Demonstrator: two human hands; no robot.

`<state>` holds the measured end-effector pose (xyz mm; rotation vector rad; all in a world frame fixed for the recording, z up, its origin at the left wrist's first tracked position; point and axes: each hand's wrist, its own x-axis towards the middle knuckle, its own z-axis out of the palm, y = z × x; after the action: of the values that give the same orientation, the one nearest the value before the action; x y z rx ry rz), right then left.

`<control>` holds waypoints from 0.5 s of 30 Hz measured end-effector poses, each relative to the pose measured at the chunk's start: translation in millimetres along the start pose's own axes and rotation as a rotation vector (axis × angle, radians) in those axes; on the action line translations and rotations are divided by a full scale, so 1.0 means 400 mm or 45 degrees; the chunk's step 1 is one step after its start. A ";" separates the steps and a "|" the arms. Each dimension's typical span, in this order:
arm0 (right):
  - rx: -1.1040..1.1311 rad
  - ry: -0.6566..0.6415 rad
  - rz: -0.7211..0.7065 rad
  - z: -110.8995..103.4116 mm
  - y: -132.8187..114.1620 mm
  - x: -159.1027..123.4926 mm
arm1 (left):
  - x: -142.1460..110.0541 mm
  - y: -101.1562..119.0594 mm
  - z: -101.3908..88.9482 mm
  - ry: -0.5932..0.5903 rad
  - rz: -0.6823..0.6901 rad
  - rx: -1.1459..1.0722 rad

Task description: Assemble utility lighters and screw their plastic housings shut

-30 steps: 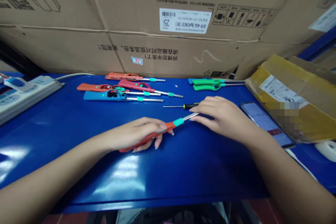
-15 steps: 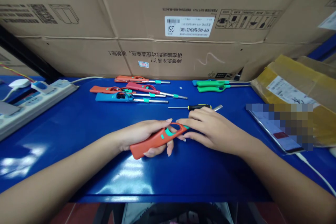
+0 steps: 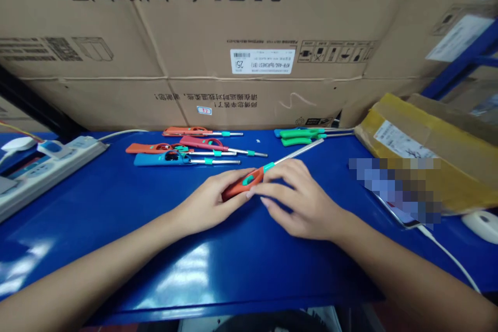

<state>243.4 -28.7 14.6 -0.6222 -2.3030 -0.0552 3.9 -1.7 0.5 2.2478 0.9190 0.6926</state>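
Note:
My left hand (image 3: 218, 194) is wrapped around the handle of an orange-red gas lighter (image 3: 237, 187) with a green trigger. The lighter's long metal tube (image 3: 303, 150) points up and to the right, away from me. My right hand (image 3: 299, 197) has its curled fingers on the front of the lighter's body, near the green collar (image 3: 268, 167). The palm and part of the handle are covered by my fingers.
Behind lie several more lighters: an orange one (image 3: 187, 131), a red one (image 3: 200, 142), a blue one (image 3: 159, 159) and a green one (image 3: 298, 141). A power strip (image 3: 50, 166) stands left. Right are a phone (image 3: 392, 207), a yellow-taped carton (image 3: 443, 171) and a white mouse (image 3: 482, 225).
The lighter has turned in my hands and moved slightly up; my left hand now covers its rear. The screwdriver behind is no longer visible. The view has tilted upward.

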 end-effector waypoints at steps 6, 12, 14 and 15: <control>0.131 -0.271 -0.032 0.028 0.005 -0.012 | 0.157 0.002 -0.019 -0.050 0.245 0.332; 0.254 -0.396 0.098 0.061 0.044 -0.037 | 0.398 0.007 0.052 -0.140 0.361 0.480; 0.283 -0.395 0.113 0.069 0.053 -0.041 | 0.452 0.005 0.092 -0.201 0.381 0.522; 0.292 -0.394 0.120 0.072 0.056 -0.042 | 0.472 0.004 0.112 -0.236 0.390 0.542</control>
<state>245.1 -9.7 -20.8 -0.6556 -2.5219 0.3695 151.5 123.5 15.3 2.8159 0.6851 0.4320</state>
